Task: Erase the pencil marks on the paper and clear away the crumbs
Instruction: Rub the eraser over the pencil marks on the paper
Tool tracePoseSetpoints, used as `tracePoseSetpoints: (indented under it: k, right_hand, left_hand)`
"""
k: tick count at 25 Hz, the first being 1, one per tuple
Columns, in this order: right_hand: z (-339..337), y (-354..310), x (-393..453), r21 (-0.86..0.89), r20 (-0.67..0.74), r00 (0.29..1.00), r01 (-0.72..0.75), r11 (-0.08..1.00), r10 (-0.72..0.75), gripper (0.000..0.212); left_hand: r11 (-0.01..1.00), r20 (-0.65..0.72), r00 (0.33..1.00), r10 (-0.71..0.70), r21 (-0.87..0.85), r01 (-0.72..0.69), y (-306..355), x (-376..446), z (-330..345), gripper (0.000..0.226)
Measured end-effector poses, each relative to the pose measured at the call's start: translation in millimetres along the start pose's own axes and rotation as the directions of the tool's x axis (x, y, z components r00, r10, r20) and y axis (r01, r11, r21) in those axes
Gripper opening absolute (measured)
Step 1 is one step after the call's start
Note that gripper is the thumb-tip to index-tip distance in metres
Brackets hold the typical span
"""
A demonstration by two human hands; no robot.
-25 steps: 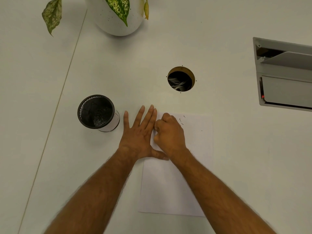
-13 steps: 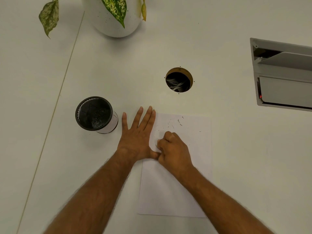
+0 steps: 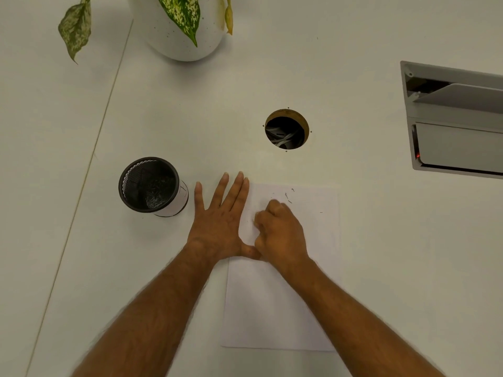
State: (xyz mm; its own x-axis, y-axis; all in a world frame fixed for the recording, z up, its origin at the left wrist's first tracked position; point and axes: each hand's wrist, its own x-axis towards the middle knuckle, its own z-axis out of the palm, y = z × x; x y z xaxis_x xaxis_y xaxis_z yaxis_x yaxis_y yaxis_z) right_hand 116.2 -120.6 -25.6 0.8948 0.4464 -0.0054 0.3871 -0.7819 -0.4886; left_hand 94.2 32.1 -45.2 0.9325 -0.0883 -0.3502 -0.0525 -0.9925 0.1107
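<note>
Head view: we see the paper lying flat on the white desk, long edge running away from the person. Left hand is spread flat, fingers straight, pressing the sheet's left edge with the thumb across it. Right hand sits curled in a fist on the upper part of the sheet, fingers bunched as if pinching an eraser (we can't actually see one, it's hidden). Dark crumbs and faint specks are scattered just beyond the right knuckles, near the top edge.

Risks, our guess: hard rubbing could crease or tear the thin sheet if the left hand slips; careless sweeping could send crumbs onto the desk or into the cable hole, which has white cables inside.

Black mesh cup stands just left of the left hand; contents unclear, maybe paper clips. White pot at top holds a leafy plant.
</note>
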Motion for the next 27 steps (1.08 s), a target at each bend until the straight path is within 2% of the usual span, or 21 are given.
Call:
tracePoseSetpoints:
  k: [4,7,10,14,17,23,25,26,27]
  right_hand:
    - [-9.3,2.2,-41.0,0.010,0.019,1.000,-0.001,1.000,0.001,0.014]
    - [-11.9,7.3,-29.0,-0.008,0.006,1.000,-0.025,1.000,0.025,0.006]
    - [-14.8,17.0,-0.6,-0.025,-0.043,0.993,-0.115,0.993,0.114,0.013]
    - [-17.4,18.7,1.0,-0.037,-0.069,0.989,-0.132,0.991,0.129,0.016]
    - [-23.6,31.0,-19.7,-0.090,-0.048,0.995,-0.096,0.991,0.092,0.020]
    - [-44.3,56.5,-47.1,-0.180,0.020,0.993,-0.107,0.978,0.112,0.022]
    - [-48.4,60.9,-45.3,-0.140,0.035,0.991,-0.120,0.983,0.126,0.021]
    - [-52.0,64.2,-43.3,-0.066,0.026,0.984,-0.177,0.982,0.179,0.020]
    - [-57.1,68.7,-41.6,0.093,0.021,0.958,-0.287,0.953,0.287,0.018]
  left_hand:
    - [1.000,0.000,1.000,-0.012,-0.024,0.012,0.6,1.0,0.0,0.149]
    - [1.000,0.004,1.000,-0.013,-0.022,0.013,0.8,0.5,0.9,0.151]
    - [1.000,0.015,1.000,-0.018,-0.017,0.018,1.2,0.3,-0.7,0.154]
    - [0.999,0.017,1.000,-0.026,-0.024,0.026,1.8,0.2,-1.4,0.154]
    - [0.999,0.012,1.000,-0.022,-0.034,0.022,1.5,0.0,-1.2,0.156]
    - [0.999,0.011,1.000,-0.020,-0.043,0.021,0.5,-0.2,-2.3,0.157]
    - [0.999,0.015,1.000,-0.019,-0.048,0.019,0.7,-0.2,-2.6,0.157]
    - [0.999,0.017,1.000,-0.017,-0.047,0.018,1.1,-0.3,-3.2,0.157]
    - [0.999,0.019,1.000,-0.016,-0.045,0.017,1.3,-0.6,-2.8,0.157]
